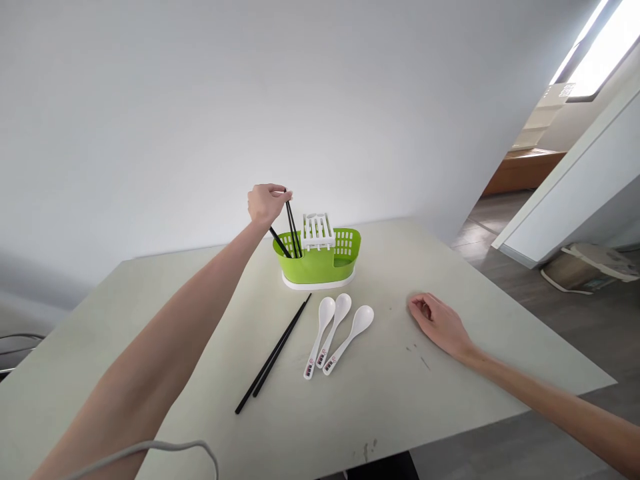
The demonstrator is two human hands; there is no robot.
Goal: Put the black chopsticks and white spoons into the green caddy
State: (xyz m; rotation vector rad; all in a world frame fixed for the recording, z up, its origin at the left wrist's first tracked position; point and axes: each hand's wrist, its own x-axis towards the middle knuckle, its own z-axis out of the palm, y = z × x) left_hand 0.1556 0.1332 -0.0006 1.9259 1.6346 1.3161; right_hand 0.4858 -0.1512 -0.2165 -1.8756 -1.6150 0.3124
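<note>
My left hand (267,203) pinches the top ends of a pair of black chopsticks (292,225), whose lower ends are inside the left compartment of a green cutlery basket (318,269). More black chopsticks (280,243) lean in that same compartment, partly hidden behind my left wrist. A white slatted rack (318,233) sits over the basket's middle. In front of it, another pair of black chopsticks (274,355) lies slanted on the table, beside three white spoons (345,341) with printed handles. My right hand (442,325) rests on the tabletop to the right, fingers curled closed with nothing visible in them.
The pale table (450,407) stands against a white wall (320,107). A grey cable (165,445) crosses over my left forearm at the bottom. At the far right, a bin-like container (590,267) stands on the floor beyond the table's edge.
</note>
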